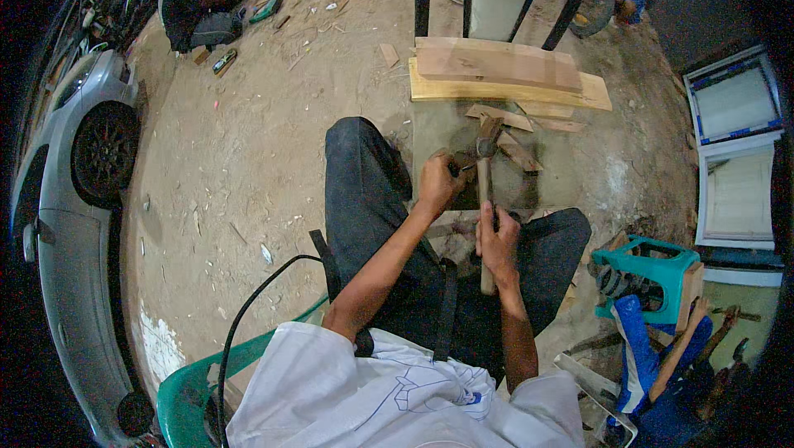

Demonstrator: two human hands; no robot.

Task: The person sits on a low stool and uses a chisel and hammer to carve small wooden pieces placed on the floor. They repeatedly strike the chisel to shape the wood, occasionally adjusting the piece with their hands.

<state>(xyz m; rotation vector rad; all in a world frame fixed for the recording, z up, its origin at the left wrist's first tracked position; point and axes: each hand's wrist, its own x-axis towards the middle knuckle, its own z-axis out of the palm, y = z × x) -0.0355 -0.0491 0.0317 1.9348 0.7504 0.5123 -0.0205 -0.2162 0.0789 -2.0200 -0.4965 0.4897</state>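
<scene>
One silver car point(78, 282) stands at left on sandy ground as a worker sits by one green plastic chair point(184, 373). Ahead lie at least two broad wooden boards point(496, 71) and, nearer, at least four smaller wood strips point(521, 153). The one hammer point(485, 187) is between the worker's knees, its head toward the strips, the right hand point(499, 239) wrapped firmly around its wooden handle. Just beside the head, the left hand point(438, 179) is closed on one small dark object point(455, 168), too unclear to identify. It looks like hammering in hand; a blow would call for a steady left grip, fingers clear.
</scene>
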